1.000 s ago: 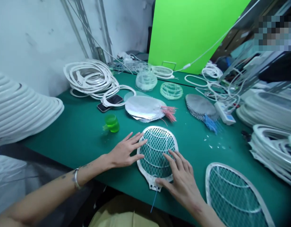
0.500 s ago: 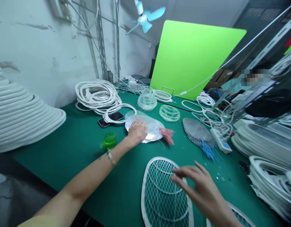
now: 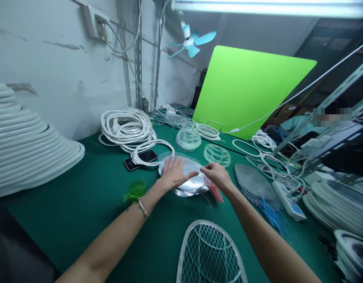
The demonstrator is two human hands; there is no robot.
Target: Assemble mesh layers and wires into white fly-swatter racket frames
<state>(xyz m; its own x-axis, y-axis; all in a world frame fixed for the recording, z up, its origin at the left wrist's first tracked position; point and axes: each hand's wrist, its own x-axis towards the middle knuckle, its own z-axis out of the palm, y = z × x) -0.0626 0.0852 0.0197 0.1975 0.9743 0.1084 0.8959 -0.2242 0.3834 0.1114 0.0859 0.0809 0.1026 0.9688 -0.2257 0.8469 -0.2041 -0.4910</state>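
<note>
My left hand (image 3: pixel 174 175) lies flat with fingers spread on a stack of silvery mesh sheets (image 3: pixel 191 185) that have red wires (image 3: pixel 216 192) at one end. My right hand (image 3: pixel 217 174) is closed in a pinch at the right edge of the same stack, just above the red wires; what it grips I cannot make out. A white racket frame with grid mesh (image 3: pixel 209 253) lies on the green table (image 3: pixel 81 212) near me, untouched.
A green cup (image 3: pixel 136 188) and a phone (image 3: pixel 140 158) sit left of the stack. White frame rings (image 3: pixel 125 125) pile at the back left, a tall ring stack (image 3: pixel 25 141) at far left. Grey mesh with blue wires (image 3: pixel 256 186), a power strip (image 3: pixel 287 200) and a green board (image 3: pixel 246 90) lie right.
The view has tilted up. My right hand left the racket frame and reached forward to the mesh stack, joining my left hand there.
</note>
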